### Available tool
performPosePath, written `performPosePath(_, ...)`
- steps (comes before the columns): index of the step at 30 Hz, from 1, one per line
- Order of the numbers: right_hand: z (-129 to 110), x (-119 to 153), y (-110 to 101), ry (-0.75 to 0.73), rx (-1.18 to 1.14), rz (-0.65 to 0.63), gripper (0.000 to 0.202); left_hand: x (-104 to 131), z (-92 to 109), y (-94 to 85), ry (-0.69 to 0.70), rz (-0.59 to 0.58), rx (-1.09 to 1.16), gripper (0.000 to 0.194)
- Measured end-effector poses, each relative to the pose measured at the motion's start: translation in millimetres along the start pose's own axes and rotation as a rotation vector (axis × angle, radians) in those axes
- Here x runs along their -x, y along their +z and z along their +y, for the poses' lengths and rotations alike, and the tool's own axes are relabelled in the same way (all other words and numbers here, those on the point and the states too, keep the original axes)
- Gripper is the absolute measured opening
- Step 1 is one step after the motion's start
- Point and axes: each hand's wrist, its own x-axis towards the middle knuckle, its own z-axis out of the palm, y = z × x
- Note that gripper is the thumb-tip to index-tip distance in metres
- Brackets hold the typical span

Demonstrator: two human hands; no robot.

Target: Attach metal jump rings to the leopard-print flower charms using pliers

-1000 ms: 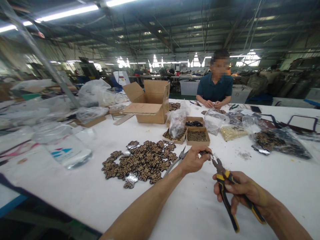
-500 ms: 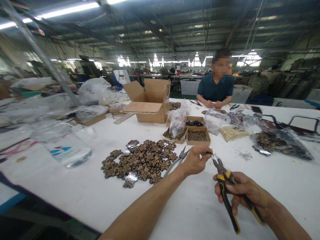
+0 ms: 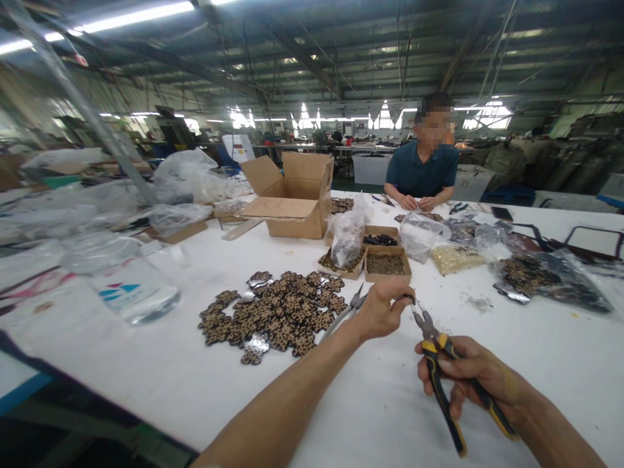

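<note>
My right hand [image 3: 470, 377] is wrapped round a pair of pliers [image 3: 430, 331] with black and yellow handles. The pliers' jaws point up and left, close to the fingertips of my left hand [image 3: 383, 312]. Those fingers pinch a small dark piece [image 3: 408, 298], too small to name, which meets the jaw tips. Beside my left wrist lies a second pair of pliers [image 3: 355, 303] with grey handles, partly hidden by the forearm. Left of it spreads a pile of leopard-print patches [image 3: 280, 312] with dark edges; a few show shiny silver.
Small boxes of metal parts [image 3: 385, 263] stand beyond my left hand. An open cardboard box [image 3: 297, 218] is behind the pile, a clear plastic jug [image 3: 131, 286] at left. Bags of parts [image 3: 455, 259] lie at right. A co-worker [image 3: 423, 169] sits across the white table [image 3: 195, 396].
Hands and pliers hold nearly the same pose. The view has shifted very slightly, and nothing has been let go or picked up.
</note>
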Motion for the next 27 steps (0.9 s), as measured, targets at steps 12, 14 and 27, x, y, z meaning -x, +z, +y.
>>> performPosePath(12,-1.3,0.3,2.1,0.003,-0.012,0.004,0.044,1.1,-3.8,-0.4,0.14,-0.06,-0.175,0.018)
performPosePath(14,-1.0,0.2,1.1,0.002,-0.009,0.004,0.045,0.4,-4.0,-0.8,0.167,-0.078,-0.202,0.019)
performPosePath(27,2.3,0.0,-3.8,0.003,-0.033,-0.019,0.042,2.2,-4.8,-0.6,0.281,-0.138,-0.484,0.023)
